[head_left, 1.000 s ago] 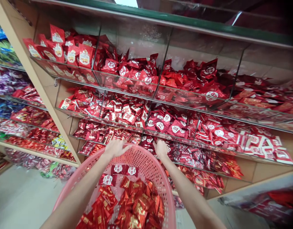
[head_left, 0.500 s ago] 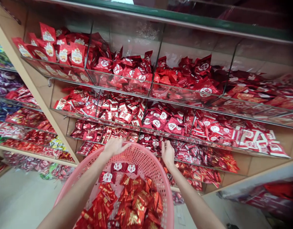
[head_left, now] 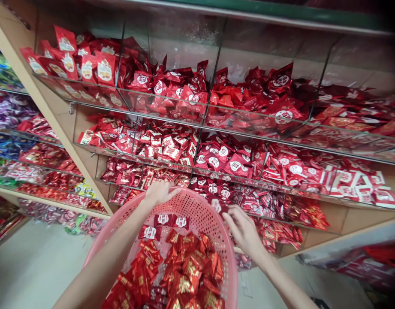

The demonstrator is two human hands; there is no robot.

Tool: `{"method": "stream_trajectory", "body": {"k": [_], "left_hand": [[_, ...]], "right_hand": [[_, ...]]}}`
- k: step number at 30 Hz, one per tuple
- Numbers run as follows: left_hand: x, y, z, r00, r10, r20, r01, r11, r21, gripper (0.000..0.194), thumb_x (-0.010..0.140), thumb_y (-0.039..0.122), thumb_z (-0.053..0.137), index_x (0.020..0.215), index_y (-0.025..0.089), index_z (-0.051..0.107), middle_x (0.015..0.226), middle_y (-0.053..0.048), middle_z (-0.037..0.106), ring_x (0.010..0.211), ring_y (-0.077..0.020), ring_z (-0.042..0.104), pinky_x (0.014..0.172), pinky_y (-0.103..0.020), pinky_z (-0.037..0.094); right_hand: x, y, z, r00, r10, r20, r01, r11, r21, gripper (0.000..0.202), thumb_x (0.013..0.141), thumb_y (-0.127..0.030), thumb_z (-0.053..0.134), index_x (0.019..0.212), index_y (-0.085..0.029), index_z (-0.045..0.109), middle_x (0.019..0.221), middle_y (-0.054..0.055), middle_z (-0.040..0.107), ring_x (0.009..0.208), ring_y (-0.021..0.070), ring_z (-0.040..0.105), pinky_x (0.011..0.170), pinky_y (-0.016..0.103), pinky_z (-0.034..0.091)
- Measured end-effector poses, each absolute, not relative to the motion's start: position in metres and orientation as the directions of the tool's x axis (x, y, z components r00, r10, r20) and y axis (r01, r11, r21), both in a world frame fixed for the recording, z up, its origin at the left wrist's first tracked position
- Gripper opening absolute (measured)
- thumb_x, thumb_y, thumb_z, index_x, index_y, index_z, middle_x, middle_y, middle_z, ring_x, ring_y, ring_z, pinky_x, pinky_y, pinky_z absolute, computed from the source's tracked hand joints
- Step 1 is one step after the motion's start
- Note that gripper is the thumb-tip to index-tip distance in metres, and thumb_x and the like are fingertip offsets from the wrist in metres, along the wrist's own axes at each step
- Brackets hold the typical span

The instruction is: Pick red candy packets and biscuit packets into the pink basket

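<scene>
One maroon packet [head_left: 215, 204] just left of curled right hand [head_left: 241, 226], hold unclear, left hand [head_left: 158, 193] gripping pink basket [head_left: 191, 207]

Soft, fairly even light fell across the shelving [head_left: 264, 47], its upper recesses dim. Gold-printed wrappers [head_left: 192, 270] glinted near. The right hand [head_left: 244, 229] blurred slightly; the far right corner went black, packets [head_left: 374, 253] below it smeared.

Your basket [head_left: 205, 218] looks like smooth, perforated pink plastic and its red-and-gold packets [head_left: 191, 267] like crinkled, glossy foil film, while the clear shelf fronts [head_left: 171, 107] shine like glass or acrylic and the pale upright panel [head_left: 49, 107] resembles matt wood.
</scene>
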State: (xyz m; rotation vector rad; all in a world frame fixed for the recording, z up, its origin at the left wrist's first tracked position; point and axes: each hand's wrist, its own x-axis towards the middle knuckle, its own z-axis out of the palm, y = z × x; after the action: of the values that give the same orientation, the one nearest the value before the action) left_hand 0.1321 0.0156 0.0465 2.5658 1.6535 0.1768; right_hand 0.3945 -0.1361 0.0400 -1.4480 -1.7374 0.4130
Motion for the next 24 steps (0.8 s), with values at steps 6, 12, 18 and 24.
{"method": "stream_trajectory", "body": {"k": [6, 12, 18, 24], "left_hand": [[0.137, 0.011, 0.051, 0.429, 0.9, 0.081, 0.901, -0.432, 0.031, 0.077, 0.079, 0.07, 0.011, 0.112, 0.021, 0.059, 0.085, -0.013, 0.066, 0.084, -0.0282, 0.062, 0.071, -0.036, 0.043], [0.134, 0.008, 0.052, 0.43, 0.897, 0.099, 0.9, -0.435, 0.026, 0.077, 0.079, 0.07, 0.011, 0.11, 0.019, 0.059, 0.084, -0.013, 0.066, 0.084, -0.0278, 0.062, 0.071, -0.035, 0.042], [0.131, 0.007, 0.049, 0.426, 0.899, 0.103, 0.9, -0.432, 0.052, 0.074, 0.08, 0.069, 0.013, 0.113, 0.021, 0.058, 0.088, -0.013, 0.066, 0.085, -0.028, 0.061, 0.072, -0.036, 0.042], [0.127, 0.009, 0.046, 0.422, 0.902, 0.089, 0.903, -0.427, 0.052, 0.078, 0.078, 0.071, 0.011, 0.112, 0.019, 0.058, 0.086, -0.013, 0.066, 0.085, -0.0275, 0.061, 0.073, -0.036, 0.042]], "right_hand": [[0.35, -0.111, 0.022, -0.119, 0.991, 0.066, 0.223, 0.091, -0.971, 0.031, 0.078, -0.046, 0.054, 0.068, -0.018, 0.047, 0.062, -0.002, 0.055, 0.053, 0.0097, 0.052, 0.054, 0.023, 0.041], [0.321, -0.088, -0.009, -0.09, 0.957, -0.276, -0.062, -0.282, -0.957, 0.036, 0.062, -0.044, 0.069, 0.067, -0.017, 0.047, 0.053, -0.002, 0.06, 0.045, 0.0087, 0.055, 0.045, 0.019, 0.04], [0.293, -0.071, -0.018, -0.103, 0.865, -0.491, -0.28, -0.499, -0.82, 0.027, 0.065, -0.023, 0.072, 0.067, -0.016, 0.046, 0.056, -0.003, 0.06, 0.051, 0.01, 0.062, 0.049, 0.017, 0.046], [0.282, -0.062, -0.029, -0.058, 0.801, -0.596, -0.259, -0.588, -0.766, 0.014, 0.076, -0.011, 0.06, 0.071, -0.014, 0.047, 0.058, 0.002, 0.062, 0.053, 0.0118, 0.064, 0.05, 0.018, 0.049]]}}
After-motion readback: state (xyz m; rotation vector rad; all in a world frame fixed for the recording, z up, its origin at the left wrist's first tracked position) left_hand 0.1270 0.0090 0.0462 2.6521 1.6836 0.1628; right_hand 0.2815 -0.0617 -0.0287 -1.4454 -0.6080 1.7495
